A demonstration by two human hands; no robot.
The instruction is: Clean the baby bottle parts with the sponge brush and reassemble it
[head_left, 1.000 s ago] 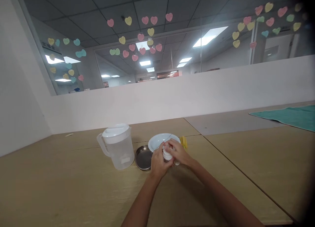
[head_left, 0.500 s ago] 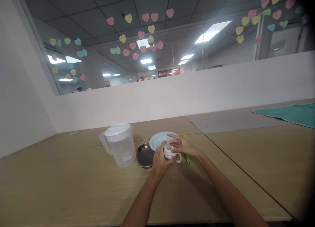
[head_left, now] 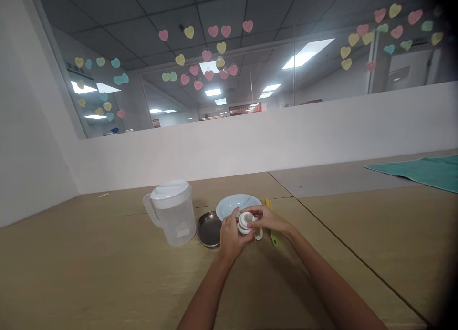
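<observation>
Between my hands is a small container with a white stepped lid (head_left: 244, 220), a pale nozzle on top and a white curved handle (head_left: 259, 235) at its right. My left hand (head_left: 230, 238) wraps round its left side, thumb towards the front. With bent fingers, my right hand (head_left: 270, 219) grips the lid from the right and above. The container's lower body is mostly hidden by my hands. Just behind lies a pale blue oval dish (head_left: 229, 203). A round dark metal pan (head_left: 209, 231) sits left of my left hand, partly covered by it.
A clear plastic pitcher (head_left: 179, 225) with a white lid stands left of the pan. Partly behind my right hand lies a yellow-and-green utensil (head_left: 274, 238). A teal cloth (head_left: 425, 170) is at the far right. A low white wall (head_left: 214, 153) with glass above borders the table's back.
My right hand's fingers have come down and closed in on the lid. The container's top now tips more towards me, showing the nozzle more from above. My left hand keeps its hold.
</observation>
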